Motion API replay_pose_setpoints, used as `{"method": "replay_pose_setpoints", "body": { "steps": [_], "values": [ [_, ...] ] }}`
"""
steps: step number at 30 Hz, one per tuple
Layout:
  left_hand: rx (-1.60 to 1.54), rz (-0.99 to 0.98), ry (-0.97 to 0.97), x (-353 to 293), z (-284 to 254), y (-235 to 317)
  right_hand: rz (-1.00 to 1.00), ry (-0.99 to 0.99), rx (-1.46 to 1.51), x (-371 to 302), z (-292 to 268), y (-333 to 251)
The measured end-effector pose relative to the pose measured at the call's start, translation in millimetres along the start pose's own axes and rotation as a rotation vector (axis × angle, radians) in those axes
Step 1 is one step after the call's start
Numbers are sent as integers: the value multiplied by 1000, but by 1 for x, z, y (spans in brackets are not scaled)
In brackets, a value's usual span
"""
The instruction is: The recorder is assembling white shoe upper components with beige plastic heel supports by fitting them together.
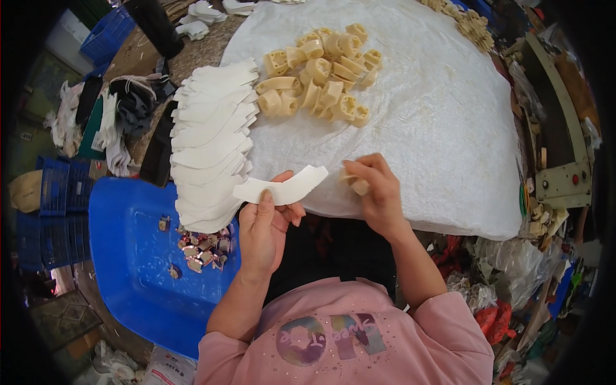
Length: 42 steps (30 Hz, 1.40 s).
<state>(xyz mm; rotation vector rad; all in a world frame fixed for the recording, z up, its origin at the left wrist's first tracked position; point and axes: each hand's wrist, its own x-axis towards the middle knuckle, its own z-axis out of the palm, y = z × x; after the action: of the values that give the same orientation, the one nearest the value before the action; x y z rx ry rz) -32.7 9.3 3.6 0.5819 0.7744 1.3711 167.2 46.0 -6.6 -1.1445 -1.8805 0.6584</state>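
The fingers of the left hand (264,232) grip a white curved strip (294,190), thumb flat on its face and the others behind. The strip's long axis runs mostly left to right; its jagged right end bends up and away from the person, toward the right hand, and the hollow of its curve faces away from the body. It is held over the near edge of a white woven sheet (436,122). The fingers of the right hand (381,196) are closed on a small cream piece (359,186), too blurred to show which way it points.

Just left of the strip, a row of overlapping white strips (212,144) stretches away from the person, each lying crosswise with its right end tipped upward. Beyond, on the sheet, sits a heap of hollow cream pieces (317,80) pointing every way. The sheet covers much of the worktop (208,43).

Below the row, a blue tub (119,256) holds a cluster of small shiny pinkish pieces (200,253), with a couple lying apart. Farther left stand stacked blue crates (61,221), their contents unclear.
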Motion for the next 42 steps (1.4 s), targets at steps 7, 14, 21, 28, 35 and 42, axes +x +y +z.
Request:
{"method": "replay_pose_setpoints", "body": {
  "steps": [7,14,21,28,35,42],
  "values": [
    [222,89,18,-11,13,-6,-123,176,443,-4,13,-52],
    [145,24,-67,-22,29,0,-415,298,281,-8,30,-38],
    [222,88,-104,-25,27,-5,-418,294,249,-8,28,-36],
    [327,129,-3,-29,34,-7,-438,367,46,-3,33,-33],
    [783,124,-80,-25,11,1,-427,341,-22,3,34,-28],
    [816,388,84,-18,15,11,-271,51,-361,9,9,-59]
  ]
}}
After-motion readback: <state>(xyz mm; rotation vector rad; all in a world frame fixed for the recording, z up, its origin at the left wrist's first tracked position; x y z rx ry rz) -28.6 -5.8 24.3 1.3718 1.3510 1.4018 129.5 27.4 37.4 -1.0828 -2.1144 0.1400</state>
